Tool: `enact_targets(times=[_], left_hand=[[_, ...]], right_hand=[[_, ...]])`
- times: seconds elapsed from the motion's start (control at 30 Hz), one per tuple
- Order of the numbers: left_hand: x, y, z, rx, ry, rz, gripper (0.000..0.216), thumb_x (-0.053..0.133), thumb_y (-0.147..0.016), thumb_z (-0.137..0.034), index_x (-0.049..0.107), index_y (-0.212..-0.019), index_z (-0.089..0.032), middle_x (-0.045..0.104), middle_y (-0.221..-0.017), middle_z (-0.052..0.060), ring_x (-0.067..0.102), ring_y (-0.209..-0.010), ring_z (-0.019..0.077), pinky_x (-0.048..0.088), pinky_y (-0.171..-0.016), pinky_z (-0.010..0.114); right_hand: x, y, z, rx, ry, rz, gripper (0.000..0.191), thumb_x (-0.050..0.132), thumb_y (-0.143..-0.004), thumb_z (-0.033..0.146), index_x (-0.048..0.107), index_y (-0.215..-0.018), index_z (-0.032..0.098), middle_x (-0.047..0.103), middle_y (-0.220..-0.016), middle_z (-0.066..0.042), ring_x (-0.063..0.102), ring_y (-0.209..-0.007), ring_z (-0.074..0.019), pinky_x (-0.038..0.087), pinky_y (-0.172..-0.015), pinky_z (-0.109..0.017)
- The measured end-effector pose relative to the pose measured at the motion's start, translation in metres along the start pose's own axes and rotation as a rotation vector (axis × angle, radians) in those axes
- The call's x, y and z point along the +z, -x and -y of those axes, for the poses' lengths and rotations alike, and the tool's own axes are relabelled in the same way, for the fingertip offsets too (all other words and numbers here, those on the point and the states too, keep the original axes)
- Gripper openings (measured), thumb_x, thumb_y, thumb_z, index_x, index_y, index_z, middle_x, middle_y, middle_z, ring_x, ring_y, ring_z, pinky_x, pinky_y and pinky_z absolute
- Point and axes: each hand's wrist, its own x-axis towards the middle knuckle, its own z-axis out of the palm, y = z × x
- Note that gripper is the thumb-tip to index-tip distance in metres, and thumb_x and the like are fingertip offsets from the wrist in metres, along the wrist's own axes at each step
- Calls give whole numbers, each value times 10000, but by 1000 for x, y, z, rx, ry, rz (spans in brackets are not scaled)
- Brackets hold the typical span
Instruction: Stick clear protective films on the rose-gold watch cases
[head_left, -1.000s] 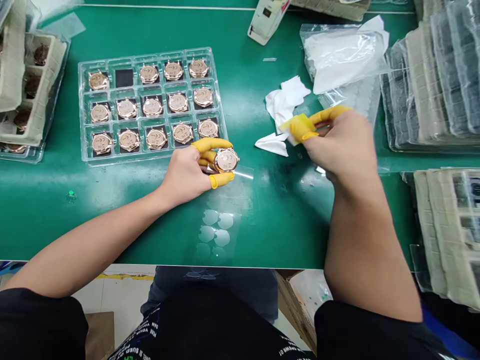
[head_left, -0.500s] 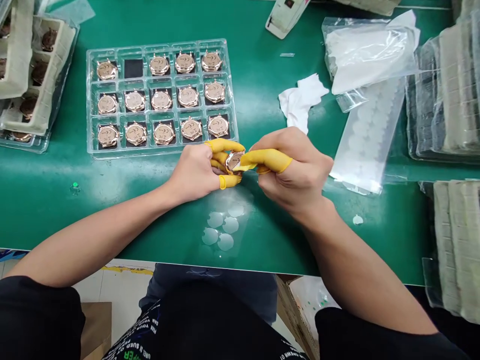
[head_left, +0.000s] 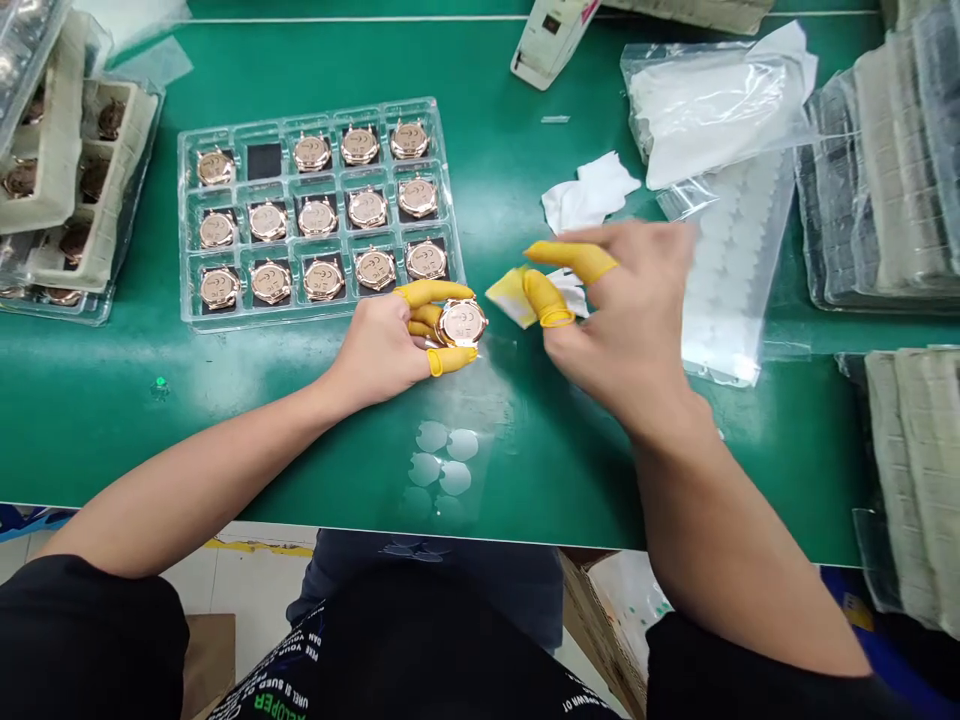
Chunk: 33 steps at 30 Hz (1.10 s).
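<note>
My left hand (head_left: 386, 345), with yellow finger cots, grips a rose-gold watch case (head_left: 462, 323) by its edge, engraved back facing up. My right hand (head_left: 619, 300), also in yellow cots and partly blurred, is to the right of the case with thumb and forefinger spread apart. By its thumb tip is a small yellow-and-white square piece (head_left: 511, 297); whether it touches the thumb I cannot tell. Beyond my left hand a clear tray (head_left: 322, 312) holds several similar watch cases, backs up, on black pads. One compartment shows only its black pad (head_left: 264, 161).
Round clear films (head_left: 454, 478) lie near the table's front edge. White cloths (head_left: 589, 195), a bagged white stack (head_left: 712, 120) and a film strip (head_left: 724, 300) are on the right. Stacked trays stand at the left (head_left: 112, 190) and right (head_left: 870, 190).
My right hand has drawn away from the watch case to the right, its fingers parting. The yellow-and-white piece is now off the case. The left hand keeps its grip; the view has shifted slightly.
</note>
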Motion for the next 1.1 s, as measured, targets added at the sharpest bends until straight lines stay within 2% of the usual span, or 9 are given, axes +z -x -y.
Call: enact_targets(times=[0.07, 0.17, 0.27, 0.43, 0.53, 0.73, 0.8, 0.93, 1.1], left_hand=[[0, 1, 2, 20, 2, 5, 611, 912, -649, -221, 752, -1236, -166, 781, -883, 18, 725, -752, 135, 647, -760, 279], [2, 2, 6, 55, -11, 30, 584, 905, -675, -240, 758, -1238, -198, 793, -916, 10, 742, -770, 148, 650, -766, 289], [4, 4, 6, 36, -12, 70, 568, 872, -710, -210, 745, -1264, -214, 791, -873, -3, 749, -762, 148, 638, -740, 274], [5, 3, 3, -81, 32, 100, 634, 882, -755, -287, 669, -1347, -212, 831, -931, 32, 754, -742, 143, 648, -759, 290], [3, 3, 4, -53, 5, 171, 547, 833, -811, -331, 672, -1315, -193, 838, -993, 57, 778, -827, 162, 658, -844, 317], [2, 3, 9, 9, -51, 251, 450, 771, -880, -360, 653, -1262, -153, 836, -1028, 100, 807, -957, 212, 656, -905, 327], [1, 3, 8, 33, -100, 258, 375, 752, -899, -355, 656, -1204, -158, 833, -1023, 96, 806, -983, 226, 651, -874, 323], [-4, 3, 0, 69, -253, 252, 232, 688, -919, -325, 660, -1068, -149, 818, -1009, 84, 792, -949, 241, 615, -830, 340], [-7, 6, -3, 142, -347, 230, 103, 651, -872, -225, 619, -799, -160, 773, -882, 75, 740, -867, 238, 475, -671, 305]], right_hand=[[-2, 1, -1, 15, -6, 38, 221, 754, -939, 374, 751, -1153, 324, 734, -1140, -90, 651, -1115, -308, 561, -938, -527], [6, 8, 3, 131, -233, 202, 400, 800, -893, 426, 719, -1270, 320, 753, -969, -21, 660, -837, -198, 565, -734, -369], [11, 13, 10, 258, -421, 299, 404, 881, -786, 428, 774, -1145, 278, 736, -815, 22, 622, -659, -138, 534, -618, -298], [22, -32, 24, 395, -541, 6, 213, 921, -693, 278, 819, -878, 251, 772, -799, -13, 735, -739, -204, 615, -735, -387], [70, -95, 40, 243, -447, 20, 98, 829, -772, 140, 812, -816, 226, 772, -776, -24, 687, -708, -184, 574, -717, -386], [204, -193, 74, 117, -162, 322, 136, 824, -830, 99, 758, -809, 215, 711, -717, -10, 634, -743, -187, 586, -802, -437], [223, -201, 82, 17, -5, 422, 158, 855, -792, 120, 740, -759, 223, 695, -731, -37, 648, -804, -229, 583, -837, -473], [235, -196, 100, -201, 226, 396, 35, 802, -838, 234, 770, -828, 239, 722, -962, -126, 651, -984, -327, 556, -856, -515], [269, -187, 131, -164, 339, 555, 196, 791, -774, 141, 779, -969, 155, 714, -1138, -196, 663, -984, -336, 549, -849, -492]])
